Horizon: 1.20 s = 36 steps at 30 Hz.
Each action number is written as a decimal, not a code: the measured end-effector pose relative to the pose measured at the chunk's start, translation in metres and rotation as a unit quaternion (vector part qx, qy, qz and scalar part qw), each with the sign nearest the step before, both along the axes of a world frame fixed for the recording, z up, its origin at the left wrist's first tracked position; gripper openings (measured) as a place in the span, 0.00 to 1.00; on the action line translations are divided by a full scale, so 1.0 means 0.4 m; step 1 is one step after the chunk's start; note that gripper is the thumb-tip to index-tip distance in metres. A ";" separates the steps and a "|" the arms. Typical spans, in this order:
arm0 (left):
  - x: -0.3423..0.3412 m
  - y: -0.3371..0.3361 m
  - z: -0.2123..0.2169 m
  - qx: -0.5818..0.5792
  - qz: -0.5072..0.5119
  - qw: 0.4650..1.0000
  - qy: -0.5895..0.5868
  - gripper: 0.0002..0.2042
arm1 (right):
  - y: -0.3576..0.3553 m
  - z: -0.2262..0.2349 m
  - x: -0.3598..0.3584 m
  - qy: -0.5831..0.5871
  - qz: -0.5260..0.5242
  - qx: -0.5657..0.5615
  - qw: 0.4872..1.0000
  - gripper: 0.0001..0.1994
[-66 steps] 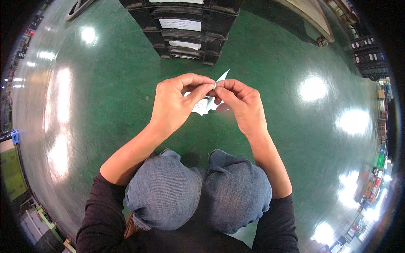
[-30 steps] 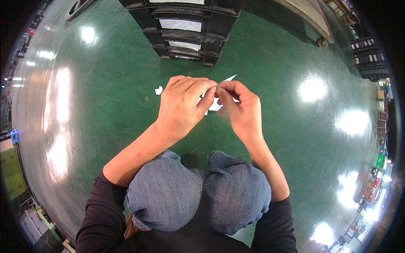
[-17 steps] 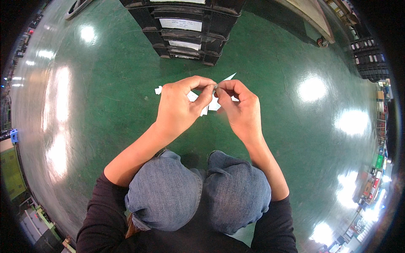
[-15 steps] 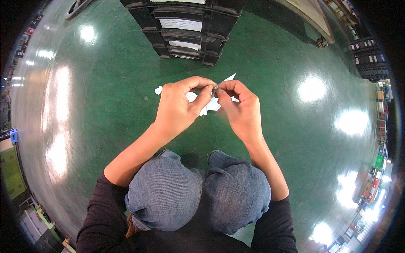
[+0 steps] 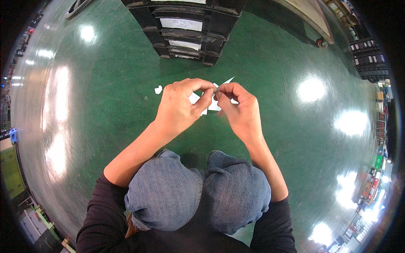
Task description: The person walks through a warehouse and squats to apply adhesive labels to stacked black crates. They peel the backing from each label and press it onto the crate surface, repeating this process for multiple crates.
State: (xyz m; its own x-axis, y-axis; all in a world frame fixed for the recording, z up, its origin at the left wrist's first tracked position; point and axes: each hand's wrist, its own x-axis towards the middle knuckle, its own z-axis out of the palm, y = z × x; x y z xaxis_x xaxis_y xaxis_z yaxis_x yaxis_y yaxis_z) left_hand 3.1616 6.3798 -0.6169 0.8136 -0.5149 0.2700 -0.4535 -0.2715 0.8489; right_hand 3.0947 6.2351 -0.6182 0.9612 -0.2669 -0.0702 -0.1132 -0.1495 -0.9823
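Note:
My left hand (image 5: 181, 99) and my right hand (image 5: 240, 105) meet fingertip to fingertip in front of my knees. Both are closed in a pinch on a small greyish piece (image 5: 215, 90), mostly covered by the fingers; its kind cannot be made out. Behind and below the fingers lie white paper pieces (image 5: 214, 105), partly hidden by the hands. One pointed white tip (image 5: 228, 80) sticks out beyond my right fingertips. A small torn white scrap (image 5: 158, 90) rests on the green floor, just left of my left hand.
A stack of black crates (image 5: 181, 36) with white labels stands ahead of my hands. At the upper right is a wheeled cart or table, its caster (image 5: 322, 42) on the floor. My knees (image 5: 164, 194) in blue jeans are close below the hands.
My hands have shifted very slightly, still pinched together. The white scrap at the left shows clear of my left hand, and the pointed white tip appears a little lower and thinner.

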 end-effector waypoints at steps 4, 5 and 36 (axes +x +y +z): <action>0.015 0.011 -0.033 0.005 -0.008 0.999 0.035 0.07 | -0.017 -0.037 0.006 0.030 0.039 0.011 0.999 0.07; 0.027 0.016 -0.047 0.016 0.007 0.993 0.114 0.07 | -0.025 -0.057 0.010 0.071 0.046 -0.006 0.996 0.08; 0.096 0.238 -0.103 0.004 0.289 0.957 0.007 0.07 | 0.181 -0.005 0.370 0.292 0.201 0.024 0.935 0.20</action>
